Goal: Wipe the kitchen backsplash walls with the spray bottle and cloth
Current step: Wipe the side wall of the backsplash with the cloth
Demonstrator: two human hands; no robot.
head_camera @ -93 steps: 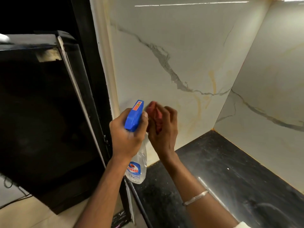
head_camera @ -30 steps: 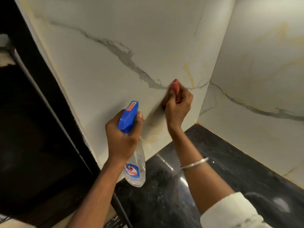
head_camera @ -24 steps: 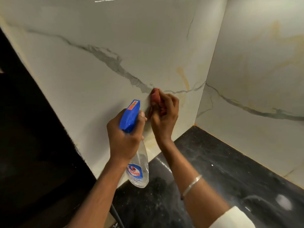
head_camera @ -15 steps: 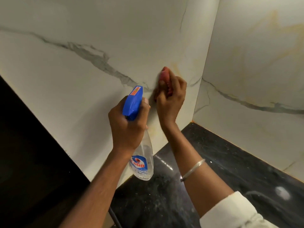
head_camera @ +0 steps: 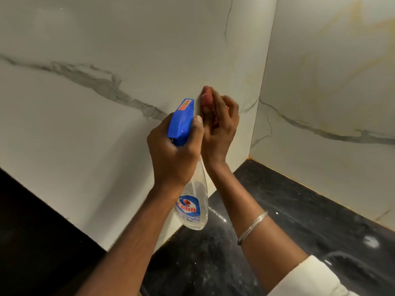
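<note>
1. State: my left hand (head_camera: 173,154) has its fingers wrapped tight around the neck of the bottle (head_camera: 192,206), blue trigger head on top, nozzle aimed at the wall (head_camera: 106,135). My right hand (head_camera: 218,129) has its fingers curled shut over the bunched reddish cloth (head_camera: 207,97), pressed flat to the wall just left of the corner.
2. Risk: my hands are nearly touching, with the nozzle just beside the cloth hand. Squeeze now and I'd likely hit my own knuckles, not the tile.
3. Risk: the cloth is wadded small, so only a narrow patch touches. Probably leaves streaks and skips the yellowish staining near the corner seam and on the side wall (head_camera: 331,82).
4. Risk: the bottle hangs tilted above the table (head_camera: 299,210); its base is low and close to the wall's bottom edge. A wide sweep could knock it there.
5. Risk: runoff could pool along the seam where wall meets the dark table.
6. Edges: corner seam is close on the right, so strokes that way stop short. The wall's left edge drops into a dark gap; can't tell what's in it.
7. Room: plenty of bare wall up and left. Table below looks bare in view, and the side wall is open beyond the corner.
</note>
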